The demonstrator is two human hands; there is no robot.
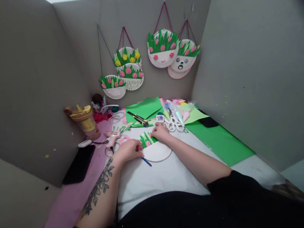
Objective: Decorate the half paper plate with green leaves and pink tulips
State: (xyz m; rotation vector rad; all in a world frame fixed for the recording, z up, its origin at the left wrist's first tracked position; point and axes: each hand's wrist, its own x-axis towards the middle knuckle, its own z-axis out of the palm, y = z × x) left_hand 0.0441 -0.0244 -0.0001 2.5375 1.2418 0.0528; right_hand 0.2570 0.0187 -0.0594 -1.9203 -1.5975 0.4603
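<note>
A white paper plate basket (157, 153) lies on the white cloth before me, its upper half filled with green paper leaves (151, 138) and pink paper tulips. My left hand (130, 149) is closed at the plate's left edge, fingertips by a pink tulip. At the upper right edge, my right hand (160, 131) has its fingers pinched together on the basket's rim; what lies under the fingertips is partly hidden. Beneath the left fingers, a blue pencil or pen (146, 162) sticks out beside the plate.
White scissors (175, 123), a utility knife (138, 118) and a pink glue gun (113, 137) lie around the plate. Green sheets (219, 140) are at right, a black phone (79, 164) and a cup (85, 122) at left. Finished plate baskets (163, 49) hang on the grey back panel.
</note>
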